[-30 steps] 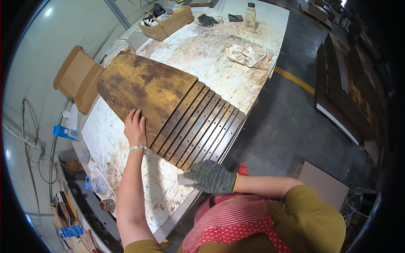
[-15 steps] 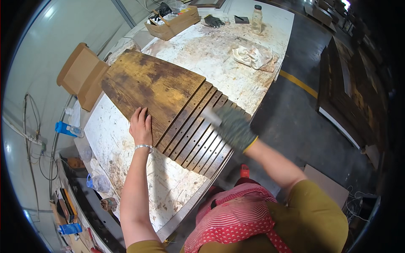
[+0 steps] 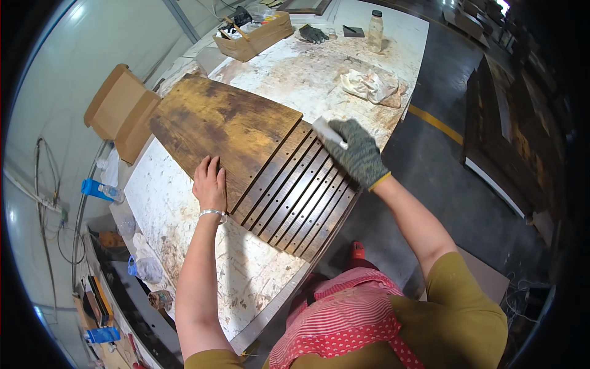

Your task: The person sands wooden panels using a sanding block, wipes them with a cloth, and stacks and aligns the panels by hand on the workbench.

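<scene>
A stack of brown wood-grain boards (image 3: 227,117) lies fanned out like steps, so that several edge strips (image 3: 294,192) with small dark holes show towards me. My bare left hand (image 3: 209,184) rests with fingers stretched out on the near left edge of the top board. A grey knitted glove covers my right hand (image 3: 359,154), which grips a small whitish block (image 3: 328,131) at the far right end of the strips, by the top board's corner. The block's underside and most of my right fingertips are hidden.
The stained white table (image 3: 270,74) carries a crumpled cloth (image 3: 370,85), a jar (image 3: 375,32), a dark glove (image 3: 313,34) and a filled carton (image 3: 255,38). An open cardboard box (image 3: 126,111) stands at the left. Dark panels (image 3: 513,135) stand on the floor at right.
My right hand has moved away from me along the strips with the whitish block, towards the top board's right corner. My left hand stays on the board's edge.
</scene>
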`<action>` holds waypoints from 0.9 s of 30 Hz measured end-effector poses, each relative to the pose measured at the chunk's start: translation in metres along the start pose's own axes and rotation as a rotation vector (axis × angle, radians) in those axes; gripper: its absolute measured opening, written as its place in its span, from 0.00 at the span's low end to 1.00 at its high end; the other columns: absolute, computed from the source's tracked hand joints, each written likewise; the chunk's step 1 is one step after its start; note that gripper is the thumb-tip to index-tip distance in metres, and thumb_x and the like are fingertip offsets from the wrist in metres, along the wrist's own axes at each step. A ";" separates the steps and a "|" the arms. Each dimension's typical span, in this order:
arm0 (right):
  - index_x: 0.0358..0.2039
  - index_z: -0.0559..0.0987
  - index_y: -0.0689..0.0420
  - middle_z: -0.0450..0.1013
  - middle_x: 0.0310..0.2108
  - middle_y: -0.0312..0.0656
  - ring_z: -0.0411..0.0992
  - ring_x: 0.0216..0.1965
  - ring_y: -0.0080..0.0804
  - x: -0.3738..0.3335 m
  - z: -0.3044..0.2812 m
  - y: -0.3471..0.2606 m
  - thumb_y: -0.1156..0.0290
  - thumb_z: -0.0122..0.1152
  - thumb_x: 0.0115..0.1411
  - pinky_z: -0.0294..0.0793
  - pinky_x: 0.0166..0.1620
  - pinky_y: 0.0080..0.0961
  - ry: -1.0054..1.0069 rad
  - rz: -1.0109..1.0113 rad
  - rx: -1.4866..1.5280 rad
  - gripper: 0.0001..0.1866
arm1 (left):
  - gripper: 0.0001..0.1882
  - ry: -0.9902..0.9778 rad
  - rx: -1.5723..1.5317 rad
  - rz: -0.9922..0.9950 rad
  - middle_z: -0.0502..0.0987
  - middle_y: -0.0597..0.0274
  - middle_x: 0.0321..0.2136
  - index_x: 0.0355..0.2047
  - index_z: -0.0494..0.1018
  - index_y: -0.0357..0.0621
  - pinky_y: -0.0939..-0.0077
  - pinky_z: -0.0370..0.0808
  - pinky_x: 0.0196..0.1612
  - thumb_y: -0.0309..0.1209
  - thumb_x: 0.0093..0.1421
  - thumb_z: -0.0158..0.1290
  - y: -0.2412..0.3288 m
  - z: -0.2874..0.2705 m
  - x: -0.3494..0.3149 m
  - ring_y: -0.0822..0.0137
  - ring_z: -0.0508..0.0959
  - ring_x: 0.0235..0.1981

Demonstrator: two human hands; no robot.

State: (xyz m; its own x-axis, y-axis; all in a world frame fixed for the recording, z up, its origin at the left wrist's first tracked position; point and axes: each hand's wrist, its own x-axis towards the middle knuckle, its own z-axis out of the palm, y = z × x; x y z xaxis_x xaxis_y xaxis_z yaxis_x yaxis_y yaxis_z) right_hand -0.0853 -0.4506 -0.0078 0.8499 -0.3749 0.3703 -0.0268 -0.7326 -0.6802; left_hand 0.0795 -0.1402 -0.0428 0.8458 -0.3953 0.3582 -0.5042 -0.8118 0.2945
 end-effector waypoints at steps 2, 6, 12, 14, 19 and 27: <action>0.45 0.74 0.60 0.70 0.33 0.52 0.70 0.38 0.45 0.012 0.012 0.014 0.58 0.54 0.57 0.69 0.44 0.38 0.093 -0.043 -0.053 0.21 | 0.21 -0.012 0.001 0.004 0.62 0.60 0.57 0.55 0.65 0.54 0.57 0.55 0.58 0.43 0.64 0.42 0.002 0.002 0.001 0.57 0.59 0.59; 0.37 0.72 0.60 0.69 0.28 0.50 0.69 0.33 0.45 0.001 0.039 -0.010 0.64 0.54 0.54 0.69 0.37 0.40 -0.008 -0.151 -0.147 0.14 | 0.20 -0.008 0.001 0.001 0.62 0.60 0.57 0.55 0.65 0.54 0.57 0.55 0.58 0.42 0.64 0.42 -0.001 0.002 0.000 0.57 0.59 0.60; 0.43 0.72 0.59 0.71 0.28 0.45 0.73 0.33 0.40 -0.085 0.090 -0.092 0.63 0.58 0.52 0.72 0.35 0.39 -0.367 -0.552 0.053 0.20 | 0.20 -0.011 -0.001 0.005 0.62 0.60 0.57 0.55 0.65 0.54 0.56 0.54 0.58 0.41 0.64 0.41 -0.004 0.001 -0.001 0.56 0.59 0.60; 0.40 0.74 0.57 0.72 0.30 0.46 0.72 0.34 0.42 -0.090 0.090 -0.095 0.59 0.59 0.52 0.72 0.38 0.38 -0.445 -0.451 0.179 0.19 | 0.20 -0.029 0.020 0.016 0.62 0.60 0.57 0.55 0.64 0.53 0.55 0.54 0.58 0.41 0.63 0.41 -0.005 0.000 -0.002 0.56 0.59 0.59; 0.44 0.75 0.58 0.71 0.32 0.49 0.71 0.35 0.41 -0.018 0.019 -0.051 0.52 0.53 0.57 0.70 0.42 0.36 -0.190 -0.068 0.135 0.24 | 0.20 -0.079 0.023 0.049 0.61 0.60 0.57 0.55 0.64 0.53 0.54 0.54 0.57 0.40 0.63 0.42 -0.006 -0.014 -0.006 0.57 0.58 0.59; 0.44 0.75 0.60 0.71 0.34 0.53 0.71 0.37 0.46 0.039 0.032 -0.022 0.57 0.52 0.55 0.70 0.41 0.39 -0.021 -0.120 -0.197 0.22 | 0.20 -0.055 0.004 0.043 0.61 0.60 0.57 0.54 0.65 0.52 0.55 0.53 0.57 0.39 0.62 0.43 0.001 -0.015 -0.009 0.57 0.58 0.59</action>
State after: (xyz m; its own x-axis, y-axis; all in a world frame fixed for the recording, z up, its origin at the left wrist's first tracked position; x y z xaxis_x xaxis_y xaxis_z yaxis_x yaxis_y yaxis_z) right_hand -0.0348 -0.4306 0.0012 0.8641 -0.2679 0.4262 -0.0255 -0.8689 -0.4944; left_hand 0.0686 -0.1307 -0.0322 0.8319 -0.4527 0.3208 -0.5394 -0.7954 0.2763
